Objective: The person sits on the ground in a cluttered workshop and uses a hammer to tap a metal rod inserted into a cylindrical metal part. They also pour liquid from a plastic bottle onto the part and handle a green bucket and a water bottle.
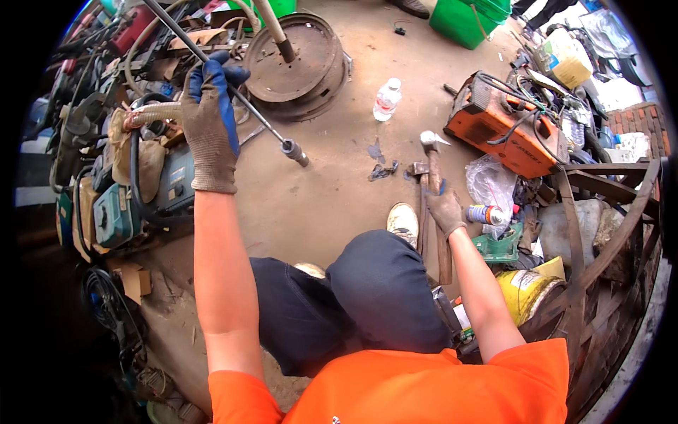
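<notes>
Left grip: in the head view, it was closed around a long metal rod.
Rod: it slanted through the left grip, its socket end below and right of that grip; the left hand was nearer.
Right grip: it was wrapped around a hammer.
Hammer: its head lay just beyond the right grip, well right of the socket end.

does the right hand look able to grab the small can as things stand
Probably not: the right hand is closed around a hammer, though the small can lies close beside the wrist.
</notes>
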Demonstrator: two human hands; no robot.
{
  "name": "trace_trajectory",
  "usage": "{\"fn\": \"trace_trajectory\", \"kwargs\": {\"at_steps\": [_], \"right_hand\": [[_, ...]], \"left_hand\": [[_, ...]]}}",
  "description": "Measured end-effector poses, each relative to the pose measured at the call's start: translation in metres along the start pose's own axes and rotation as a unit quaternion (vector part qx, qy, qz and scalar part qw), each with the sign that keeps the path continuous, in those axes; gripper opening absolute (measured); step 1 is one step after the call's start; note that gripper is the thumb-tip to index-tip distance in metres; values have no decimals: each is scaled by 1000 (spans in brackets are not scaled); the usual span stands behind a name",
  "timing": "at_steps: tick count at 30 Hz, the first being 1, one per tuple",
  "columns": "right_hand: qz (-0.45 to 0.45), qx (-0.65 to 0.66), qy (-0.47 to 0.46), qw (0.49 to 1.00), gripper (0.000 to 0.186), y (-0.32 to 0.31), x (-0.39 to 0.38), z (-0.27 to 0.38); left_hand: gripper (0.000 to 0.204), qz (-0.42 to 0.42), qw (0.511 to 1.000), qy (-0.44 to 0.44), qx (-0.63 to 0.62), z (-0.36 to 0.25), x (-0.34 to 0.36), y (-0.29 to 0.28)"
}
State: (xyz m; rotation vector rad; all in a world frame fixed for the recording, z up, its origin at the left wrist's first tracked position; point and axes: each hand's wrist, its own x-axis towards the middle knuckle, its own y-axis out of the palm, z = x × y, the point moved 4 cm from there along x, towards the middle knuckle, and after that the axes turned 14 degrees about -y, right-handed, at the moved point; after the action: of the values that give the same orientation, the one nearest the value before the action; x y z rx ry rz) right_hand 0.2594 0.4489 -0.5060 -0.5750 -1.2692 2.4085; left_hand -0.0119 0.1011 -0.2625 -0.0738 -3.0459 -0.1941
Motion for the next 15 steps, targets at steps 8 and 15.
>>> {"fn": "trace_trajectory", "kwargs": {"at_steps": [8,15], "right_hand": [[13,-176,-3,984,68,76,-5,-118],[6,75,-265,961,41,-40,40,135]], "left_hand": [[24,-8,999,-29,44,-24,-6,-6],[15,-5,953,-258,-161,-24,12,-20]]}}
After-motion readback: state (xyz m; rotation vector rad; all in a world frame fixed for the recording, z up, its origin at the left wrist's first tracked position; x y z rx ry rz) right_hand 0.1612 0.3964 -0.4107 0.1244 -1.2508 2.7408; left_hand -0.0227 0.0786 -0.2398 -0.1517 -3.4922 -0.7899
